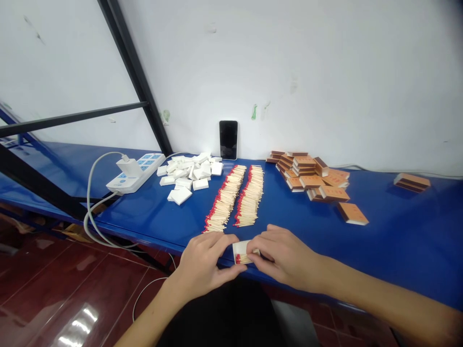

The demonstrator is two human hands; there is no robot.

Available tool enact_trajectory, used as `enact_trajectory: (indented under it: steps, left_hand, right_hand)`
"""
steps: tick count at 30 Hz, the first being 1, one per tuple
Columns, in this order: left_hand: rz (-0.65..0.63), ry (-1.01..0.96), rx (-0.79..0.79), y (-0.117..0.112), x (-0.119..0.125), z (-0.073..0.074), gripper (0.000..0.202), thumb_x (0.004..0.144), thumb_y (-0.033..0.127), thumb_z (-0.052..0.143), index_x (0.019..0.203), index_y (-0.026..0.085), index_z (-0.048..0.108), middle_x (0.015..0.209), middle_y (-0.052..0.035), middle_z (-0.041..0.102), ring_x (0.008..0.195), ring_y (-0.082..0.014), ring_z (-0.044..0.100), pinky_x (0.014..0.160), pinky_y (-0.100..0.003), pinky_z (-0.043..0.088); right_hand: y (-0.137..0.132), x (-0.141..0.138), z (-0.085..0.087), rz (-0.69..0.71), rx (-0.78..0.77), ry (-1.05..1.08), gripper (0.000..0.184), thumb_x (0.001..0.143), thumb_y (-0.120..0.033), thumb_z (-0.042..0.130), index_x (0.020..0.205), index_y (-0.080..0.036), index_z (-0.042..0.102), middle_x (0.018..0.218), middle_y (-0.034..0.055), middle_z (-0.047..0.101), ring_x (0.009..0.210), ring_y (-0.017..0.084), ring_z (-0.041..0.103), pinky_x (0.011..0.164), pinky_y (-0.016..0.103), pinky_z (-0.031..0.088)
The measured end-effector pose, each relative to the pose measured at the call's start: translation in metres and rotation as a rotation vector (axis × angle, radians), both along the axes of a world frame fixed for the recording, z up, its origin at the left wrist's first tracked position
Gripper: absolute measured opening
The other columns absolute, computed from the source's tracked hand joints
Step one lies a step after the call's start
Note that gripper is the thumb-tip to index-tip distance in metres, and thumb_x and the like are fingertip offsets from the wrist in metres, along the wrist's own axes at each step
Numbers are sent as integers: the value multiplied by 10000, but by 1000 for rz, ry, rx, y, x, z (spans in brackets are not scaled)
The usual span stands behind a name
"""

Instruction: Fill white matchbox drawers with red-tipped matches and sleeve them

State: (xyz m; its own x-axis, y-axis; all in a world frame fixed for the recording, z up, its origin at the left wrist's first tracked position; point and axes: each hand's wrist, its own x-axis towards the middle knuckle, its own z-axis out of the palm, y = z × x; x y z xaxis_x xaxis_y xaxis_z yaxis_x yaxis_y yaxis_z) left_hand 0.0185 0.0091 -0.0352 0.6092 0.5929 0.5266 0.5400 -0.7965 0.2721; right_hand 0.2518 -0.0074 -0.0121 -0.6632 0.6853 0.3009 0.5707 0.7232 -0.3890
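My left hand (202,260) grips a small white matchbox tray (238,248) by its left end, thumb below and forefinger above. Several red-headed matches (242,259) lie along the tray's near side, heads to the left. My right hand (280,253) reaches over the tray's right end, its thumb and fingers pinched at the matches and covering part of them. Just beyond my hands, two long rows of matches, a left row (226,200) and a right row (250,197), stretch away across the blue table, red heads to the left.
White trays (191,171) are heaped at the back left, beside a power strip (139,173) with a plugged-in charger. Orange-brown matchbox sleeves (307,178) are piled at the right. More boxes (411,182) lie farther right. A phone (228,140) leans on the wall.
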Motion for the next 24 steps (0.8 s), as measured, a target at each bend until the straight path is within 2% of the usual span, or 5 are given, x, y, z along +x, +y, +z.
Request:
enact_trajectory:
  steps: [5, 9, 14, 24]
  left_hand:
    - [-15, 6, 7, 1, 1, 1, 368, 944, 535, 605, 1060, 185, 610, 767, -13, 666, 658, -170, 645, 612, -261, 452]
    - [-19, 4, 13, 2, 0, 0, 384, 954, 553, 584, 1071, 187, 597, 776, -14, 673, 668, -173, 649, 623, -266, 451]
    - [-9, 14, 5, 1, 0, 0, 387, 940, 547, 609, 1090, 190, 601, 813, -19, 693, 683, -175, 658, 658, -273, 479]
    - [-23, 14, 3, 1, 0, -1, 374, 951, 539, 593, 1093, 194, 596, 880, -35, 722, 712, -182, 672, 666, -282, 485]
  right_hand:
    - [-1, -1, -2, -5, 6, 1, 240, 1003, -229, 441, 823, -197, 595, 731, -10, 677, 633, 129, 549, 673, 301, 271]
    - [-2, 0, 0, -23, -2, -17, 211, 988, -220, 454, 887, -199, 638, 772, 4, 698, 675, 141, 578, 671, 305, 268]
    - [-4, -2, 6, 22, -20, -83, 216, 964, -213, 456, 923, -221, 668, 696, -6, 677, 604, 135, 546, 657, 317, 244]
    - [-6, -1, 8, 45, -15, -138, 230, 952, -191, 451, 1053, -236, 653, 709, -16, 694, 573, 135, 547, 654, 322, 247]
